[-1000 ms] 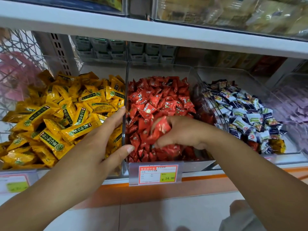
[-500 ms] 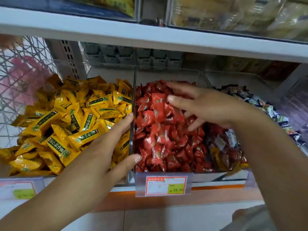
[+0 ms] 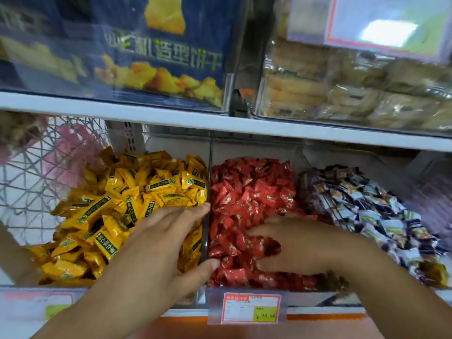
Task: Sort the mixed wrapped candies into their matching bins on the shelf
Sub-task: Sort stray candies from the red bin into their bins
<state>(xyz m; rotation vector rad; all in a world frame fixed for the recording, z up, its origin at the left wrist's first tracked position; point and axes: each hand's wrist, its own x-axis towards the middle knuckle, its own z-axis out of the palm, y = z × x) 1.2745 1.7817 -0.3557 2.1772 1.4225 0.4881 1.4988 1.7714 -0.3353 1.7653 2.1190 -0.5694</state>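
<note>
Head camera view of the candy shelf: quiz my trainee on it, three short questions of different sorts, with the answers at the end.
1. Multiple choice: the right hand rests in which of the three clear plastic candy bins? A left, B middle, C right.
2. True or false: the left hand straddles the clear plastic divider, thumb on one side, fingers on the other.
3. Fill in: the white price tag below the red wrapped candies reads ___.
Key: 1 B; 2 true; 3 24.90.
</note>
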